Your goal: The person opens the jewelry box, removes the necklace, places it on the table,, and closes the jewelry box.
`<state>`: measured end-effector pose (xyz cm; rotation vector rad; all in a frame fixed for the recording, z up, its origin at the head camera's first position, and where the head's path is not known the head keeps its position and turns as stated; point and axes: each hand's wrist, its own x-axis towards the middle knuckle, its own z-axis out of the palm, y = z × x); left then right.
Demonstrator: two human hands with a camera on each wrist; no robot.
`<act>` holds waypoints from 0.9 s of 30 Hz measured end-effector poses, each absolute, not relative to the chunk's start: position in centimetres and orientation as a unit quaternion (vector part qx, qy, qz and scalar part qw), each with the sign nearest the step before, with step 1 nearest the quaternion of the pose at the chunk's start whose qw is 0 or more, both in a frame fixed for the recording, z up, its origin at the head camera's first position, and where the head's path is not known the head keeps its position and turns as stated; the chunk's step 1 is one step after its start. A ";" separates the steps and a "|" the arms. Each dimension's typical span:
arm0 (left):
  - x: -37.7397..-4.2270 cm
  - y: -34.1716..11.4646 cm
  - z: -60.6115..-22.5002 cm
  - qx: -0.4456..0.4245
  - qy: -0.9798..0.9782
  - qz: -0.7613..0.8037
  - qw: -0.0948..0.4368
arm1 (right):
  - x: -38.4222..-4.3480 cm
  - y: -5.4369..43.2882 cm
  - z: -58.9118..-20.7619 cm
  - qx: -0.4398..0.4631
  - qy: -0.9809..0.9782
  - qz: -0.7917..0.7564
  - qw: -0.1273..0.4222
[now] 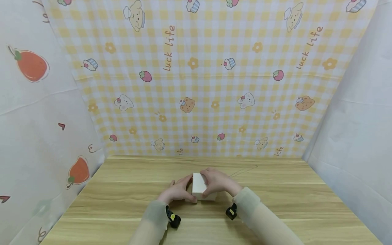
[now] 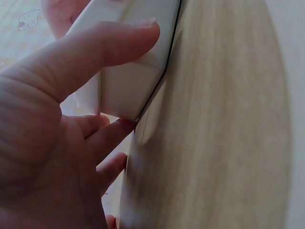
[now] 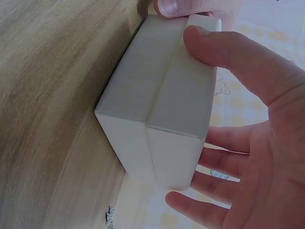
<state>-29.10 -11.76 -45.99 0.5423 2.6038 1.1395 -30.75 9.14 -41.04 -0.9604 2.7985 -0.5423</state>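
A small white lidded box (image 1: 199,184) sits on the wooden tabletop, with a seam running round its sides between lid (image 3: 179,102) and base (image 3: 125,90). My left hand (image 1: 179,192) grips the box's left end, the thumb across its front face and the fingers at the side near the table. From the right, my right hand (image 1: 218,182) holds the upper part, thumb on the front of the lid and fingers round the far side. The lid rests on the base, and the box's inside is hidden.
Wood-grain tabletop (image 1: 122,190) surrounds the box. A yellow checked cloth (image 1: 202,85) hangs behind it, with white cloths at the left (image 1: 30,119) and right (image 1: 352,119). Black wrist cameras are strapped on at the left (image 1: 174,219) and right (image 1: 231,211).
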 end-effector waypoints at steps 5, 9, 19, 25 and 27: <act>-29.2 -11.8 -46.1 0.187 0.894 0.388 0.126 | -30.6 9.1 -41.2 -0.318 0.927 -0.184 0.071; -29.2 -11.8 -46.1 0.189 0.895 0.385 0.125 | -30.6 9.0 -41.3 -0.320 0.926 -0.188 0.073; -29.2 -11.8 -46.1 0.192 0.894 0.384 0.124 | -30.7 9.0 -41.8 -0.319 0.926 -0.187 0.073; -29.3 -11.8 -46.2 0.194 0.894 0.384 0.124 | -30.9 9.1 -42.0 -0.318 0.927 -0.184 0.075; -29.3 -11.8 -46.1 0.194 0.894 0.384 0.124 | -30.9 9.1 -42.1 -0.317 0.927 -0.184 0.076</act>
